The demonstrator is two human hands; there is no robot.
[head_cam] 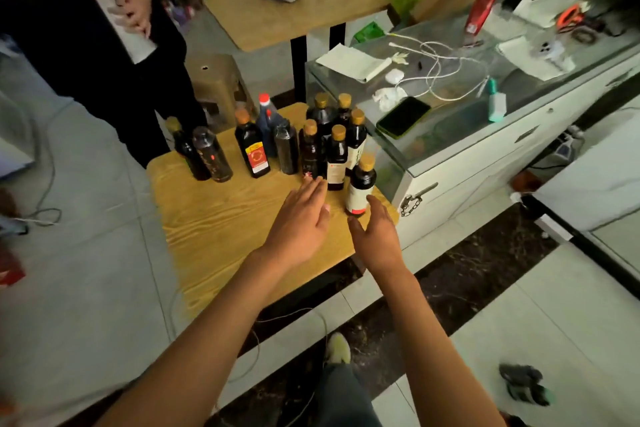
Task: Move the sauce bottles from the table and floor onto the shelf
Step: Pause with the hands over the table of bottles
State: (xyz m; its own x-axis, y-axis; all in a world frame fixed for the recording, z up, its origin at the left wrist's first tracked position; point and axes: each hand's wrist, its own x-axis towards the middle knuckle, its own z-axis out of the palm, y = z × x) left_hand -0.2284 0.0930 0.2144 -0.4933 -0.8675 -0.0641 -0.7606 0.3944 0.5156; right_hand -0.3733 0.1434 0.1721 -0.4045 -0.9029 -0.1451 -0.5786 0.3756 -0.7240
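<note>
Wood table front bare; both grips slack, empty, nr edge bottle.

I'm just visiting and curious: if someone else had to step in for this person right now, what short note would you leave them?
Left hand: open, fingers straight, reaching over the wooden table, holding nothing.
Right hand: open, just short of the nearest bottle, not gripping it.
Sauce bottles: about eleven stand upright along the table's far side, a left pair and a tighter group beside the glass counter.
Done: nothing visibly shelved; no shelf is clearly in view.
Left: carry every bottle to the shelf; floor bottles aren't visible here.
</note>
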